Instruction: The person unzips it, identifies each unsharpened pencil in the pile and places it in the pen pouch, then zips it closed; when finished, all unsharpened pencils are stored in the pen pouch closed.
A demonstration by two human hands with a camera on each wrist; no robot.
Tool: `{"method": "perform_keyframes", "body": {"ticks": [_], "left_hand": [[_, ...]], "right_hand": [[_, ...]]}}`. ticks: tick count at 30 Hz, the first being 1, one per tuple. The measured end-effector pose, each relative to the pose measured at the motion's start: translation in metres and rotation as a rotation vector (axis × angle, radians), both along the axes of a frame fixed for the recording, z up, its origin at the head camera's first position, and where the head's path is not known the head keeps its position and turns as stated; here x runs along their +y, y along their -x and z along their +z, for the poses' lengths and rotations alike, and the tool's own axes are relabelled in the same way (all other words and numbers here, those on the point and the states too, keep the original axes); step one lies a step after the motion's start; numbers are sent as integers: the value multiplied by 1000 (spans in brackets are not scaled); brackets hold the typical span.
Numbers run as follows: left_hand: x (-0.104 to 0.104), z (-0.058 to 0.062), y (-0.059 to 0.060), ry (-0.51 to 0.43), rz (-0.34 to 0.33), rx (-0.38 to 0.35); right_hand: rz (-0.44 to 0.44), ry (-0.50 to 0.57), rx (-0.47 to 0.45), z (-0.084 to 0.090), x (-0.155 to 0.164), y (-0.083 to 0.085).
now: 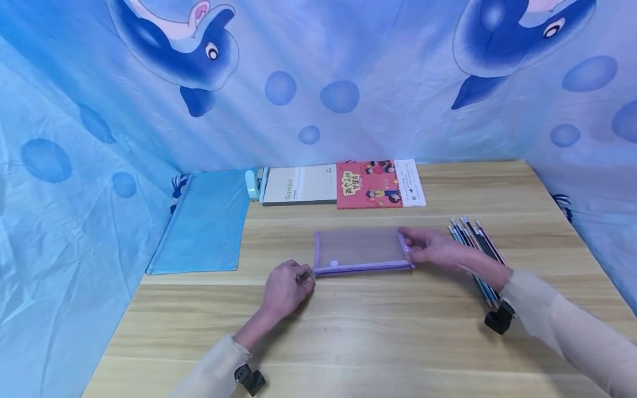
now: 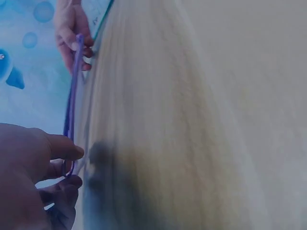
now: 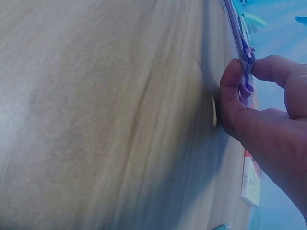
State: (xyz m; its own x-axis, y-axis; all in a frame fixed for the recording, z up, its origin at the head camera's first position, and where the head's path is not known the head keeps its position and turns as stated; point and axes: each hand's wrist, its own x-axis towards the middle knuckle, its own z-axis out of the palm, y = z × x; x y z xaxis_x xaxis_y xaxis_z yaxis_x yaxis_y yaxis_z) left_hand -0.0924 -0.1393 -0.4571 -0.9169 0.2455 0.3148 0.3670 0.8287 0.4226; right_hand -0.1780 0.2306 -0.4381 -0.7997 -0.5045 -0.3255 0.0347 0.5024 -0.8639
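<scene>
A see-through pencil pouch (image 1: 363, 247) with purple edging is in the middle of the wooden table in the head view. My left hand (image 1: 288, 287) pinches its near left corner; the left wrist view shows thumb and fingers around that end of the purple edge (image 2: 72, 110). At the opposite end, my right hand (image 1: 438, 249) grips the pouch's right side. In the right wrist view the thumb and a finger pinch the purple corner (image 3: 247, 62). Several pencils (image 1: 476, 235) lie in a bundle beneath my right forearm, which partly hides them.
A blue zip folder (image 1: 201, 221) lies at the left. Along the back are a light-blue stapler (image 1: 251, 185), a notebook (image 1: 303, 185) marked Gambit and a red book (image 1: 370, 188). Behind the table hangs a blue dolphin-print cloth (image 1: 308, 72).
</scene>
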Motion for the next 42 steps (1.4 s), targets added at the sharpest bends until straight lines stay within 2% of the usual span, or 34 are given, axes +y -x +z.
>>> {"method": "perform_keyframes", "body": {"ticks": [6,9,11,15,17,20,26,30,33,37,42], "left_hand": [[2,0,-4,26,68,-105],[8,5,-3,51,50,-147],[14,9,0,53,-10,-157],[33,15,14,59,-201,-139],[42,17,22,110,-281,-135],[52,21,32,188,-369,-182],[65,29,42,226,-487,-356],[72,29,44,243,-546,-363],[75,29,44,230,-560,-340],[73,32,43,195,-523,-329],[70,38,42,168,-493,-297]], "right_hand": [[34,-35,14,4,-4,3],[52,-29,13,5,-6,5],[61,-29,18,6,-7,6],[88,-43,45,7,-8,9],[120,-60,76,7,-10,11],[192,-72,113,9,-13,14],[257,-112,114,13,-18,18],[255,-138,110,16,-20,19],[246,-158,137,19,-22,20],[207,-201,222,26,-17,22],[95,-253,280,38,8,21]]}}
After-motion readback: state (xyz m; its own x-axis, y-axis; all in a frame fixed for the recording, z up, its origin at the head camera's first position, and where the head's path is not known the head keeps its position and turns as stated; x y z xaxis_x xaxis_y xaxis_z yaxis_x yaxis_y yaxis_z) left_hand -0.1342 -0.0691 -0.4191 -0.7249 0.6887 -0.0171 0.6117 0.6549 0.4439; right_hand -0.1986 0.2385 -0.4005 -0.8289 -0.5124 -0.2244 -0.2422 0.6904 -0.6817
